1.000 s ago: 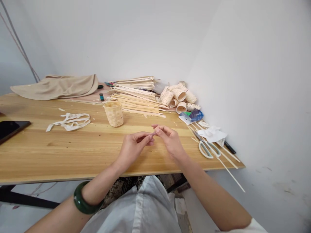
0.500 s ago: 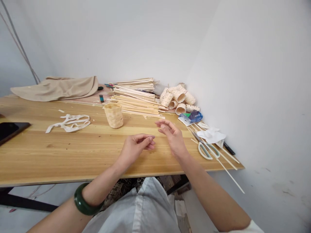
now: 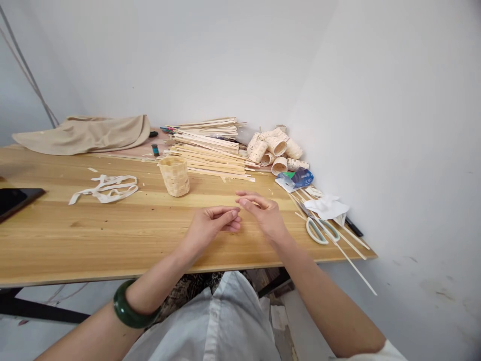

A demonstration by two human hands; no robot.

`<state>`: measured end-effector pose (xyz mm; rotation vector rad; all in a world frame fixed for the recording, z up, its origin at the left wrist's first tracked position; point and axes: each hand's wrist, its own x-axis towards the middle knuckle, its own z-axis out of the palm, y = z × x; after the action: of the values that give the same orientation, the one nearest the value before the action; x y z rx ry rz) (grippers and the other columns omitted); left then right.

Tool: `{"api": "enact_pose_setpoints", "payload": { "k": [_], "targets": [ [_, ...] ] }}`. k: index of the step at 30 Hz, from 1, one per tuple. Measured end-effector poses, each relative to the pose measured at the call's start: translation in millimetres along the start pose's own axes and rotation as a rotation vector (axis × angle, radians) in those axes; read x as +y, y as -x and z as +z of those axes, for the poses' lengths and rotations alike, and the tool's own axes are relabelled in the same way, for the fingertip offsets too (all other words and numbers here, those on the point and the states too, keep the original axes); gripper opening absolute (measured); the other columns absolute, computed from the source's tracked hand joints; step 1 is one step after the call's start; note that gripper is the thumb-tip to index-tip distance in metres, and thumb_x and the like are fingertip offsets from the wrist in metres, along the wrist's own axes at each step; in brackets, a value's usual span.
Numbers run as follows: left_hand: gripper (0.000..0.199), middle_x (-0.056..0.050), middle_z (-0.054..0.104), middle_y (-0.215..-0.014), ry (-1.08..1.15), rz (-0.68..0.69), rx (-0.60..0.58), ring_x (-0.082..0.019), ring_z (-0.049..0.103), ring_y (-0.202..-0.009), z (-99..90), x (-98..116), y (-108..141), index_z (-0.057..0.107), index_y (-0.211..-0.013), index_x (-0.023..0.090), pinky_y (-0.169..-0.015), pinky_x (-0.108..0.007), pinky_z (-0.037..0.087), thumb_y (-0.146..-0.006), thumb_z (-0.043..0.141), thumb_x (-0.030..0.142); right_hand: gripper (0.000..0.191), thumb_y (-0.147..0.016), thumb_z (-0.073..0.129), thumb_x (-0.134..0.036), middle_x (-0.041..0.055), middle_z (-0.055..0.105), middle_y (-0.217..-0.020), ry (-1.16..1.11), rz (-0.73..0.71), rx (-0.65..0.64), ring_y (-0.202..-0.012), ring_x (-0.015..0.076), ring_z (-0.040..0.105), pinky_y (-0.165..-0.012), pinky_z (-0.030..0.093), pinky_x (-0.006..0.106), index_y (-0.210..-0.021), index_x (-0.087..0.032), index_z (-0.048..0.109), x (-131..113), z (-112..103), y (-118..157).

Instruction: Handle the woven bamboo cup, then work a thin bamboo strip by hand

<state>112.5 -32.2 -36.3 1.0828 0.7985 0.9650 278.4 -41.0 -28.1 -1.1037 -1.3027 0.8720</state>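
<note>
- While both hands hover low over the near middle of the wooden table [image 3: 112,235], the left hand [image 3: 210,226] has its thumb and fingertips pinched together, and whether a thin sliver sits in that pinch cannot be told.
- The right hand [image 3: 265,215] is loosely curled with the fingers slightly parted, holding nothing that shows; its fingertips come close to the left hand's pinch, just short of touching.
- A green bangle [image 3: 128,311] sits on the left wrist.
- Nearest the hands stands the small woven basket [image 3: 175,175], upright, beyond the left hand and well apart from it.
- Behind it lies a stack of flat bamboo strips [image 3: 210,150]; to the right of that, a heap of rolled bark-like coils [image 3: 276,148].
- On the right lie white-handled scissors [image 3: 323,231] across several thin sticks [image 3: 356,271], beside crumpled white paper [image 3: 326,206] and a blue packet [image 3: 298,179].
- To the left: a tangle of white strips [image 3: 107,188], a dark phone [image 3: 15,200] at the edge, a beige cloth [image 3: 86,134] at the back.
- Judging by the pose, fine fingertip work goes best with both wrists kept low and steady and the pinch light, so that nothing slender bends or slips.
- Print on the blue packet is too small to read; no other writing shows.
</note>
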Motion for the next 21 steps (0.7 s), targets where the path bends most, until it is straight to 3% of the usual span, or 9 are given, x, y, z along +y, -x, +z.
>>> {"api": "enact_pose_setpoints", "payload": {
  "k": [5, 9, 13, 17, 19, 21],
  "targets": [
    [0.048, -0.006, 0.081, -0.079, -0.108, 0.058, 0.017, -0.021, 0.076, -0.072, -5.9, -2.2, -1.0, 0.08, -0.09, 0.015, -0.082, -0.038, 0.064, -0.061, 0.088, 0.053, 0.026, -0.075, 0.079, -0.047, 0.0073, 0.08, -0.109, -0.092, 0.059, 0.093, -0.114, 0.0262, 0.068, -0.099, 0.052, 0.043, -0.085, -0.023, 0.08, -4.5, -9.3, -1.3],
    [0.044, -0.008, 0.08, -0.08, -0.254, 0.139, 0.041, -0.022, 0.076, -0.071, -9.4, -8.8, -6.3, 0.079, -0.089, 0.014, -0.076, -0.037, 0.063, -0.069, 0.081, 0.054, 0.031, -0.073, 0.079, -0.05, 0.0097, 0.079, -0.108, -0.14, 0.069, 0.158, -0.109, 0.0265, 0.069, -0.074, 0.055, 0.034, -0.087, -0.022, 0.078, -11.4, -20.5, -4.1],
    [0.032, -0.006, 0.078, -0.073, -0.364, 0.192, 0.065, -0.021, 0.074, -0.069, -11.3, -14.1, -10.4, 0.078, -0.084, 0.015, -0.073, -0.033, 0.06, -0.074, 0.076, 0.045, 0.029, -0.069, 0.08, -0.047, 0.0083, 0.08, -0.092, -0.21, 0.045, 0.245, -0.092, 0.0221, 0.071, -0.052, 0.039, 0.023, -0.082, -0.021, 0.075, -22.8, -35.6, -10.3],
    [0.025, -0.006, 0.076, -0.07, -0.481, 0.247, 0.075, -0.023, 0.074, -0.071, -9.3, -13.9, -16.9, 0.078, -0.081, 0.017, -0.073, -0.032, 0.058, -0.079, 0.069, 0.04, 0.033, -0.065, 0.082, -0.048, 0.0016, 0.069, -0.066, -0.212, -0.017, 0.298, -0.063, 0.0142, 0.061, -0.045, 0.029, 0.023, -0.08, -0.02, 0.072, -33.0, -51.2, -18.6],
    [0.024, -0.007, 0.078, -0.078, -0.52, 0.273, 0.077, -0.023, 0.074, -0.074, -5.0, -10.9, -23.8, 0.079, -0.088, 0.016, -0.076, -0.034, 0.058, -0.08, 0.068, 0.036, 0.034, -0.068, 0.08, -0.051, -0.0017, 0.063, -0.06, -0.141, -0.056, 0.258, -0.058, 0.0123, 0.056, -0.045, 0.029, 0.024, -0.081, -0.021, 0.071, -35.2, -53.8, -23.0],
    [0.031, -0.01, 0.079, -0.104, -0.554, 0.304, 0.081, -0.021, 0.074, -0.075, 0.3, -5.7, -31.2, 0.079, -0.103, 0.018, -0.079, -0.034, 0.059, -0.076, 0.07, 0.03, 0.034, -0.071, 0.08, -0.051, -0.0033, 0.059, -0.056, -0.079, -0.075, 0.192, -0.054, 0.0113, 0.052, -0.047, 0.031, 0.025, -0.08, -0.02, 0.071, -35.2, -50.3, -25.6]
  ]
}}
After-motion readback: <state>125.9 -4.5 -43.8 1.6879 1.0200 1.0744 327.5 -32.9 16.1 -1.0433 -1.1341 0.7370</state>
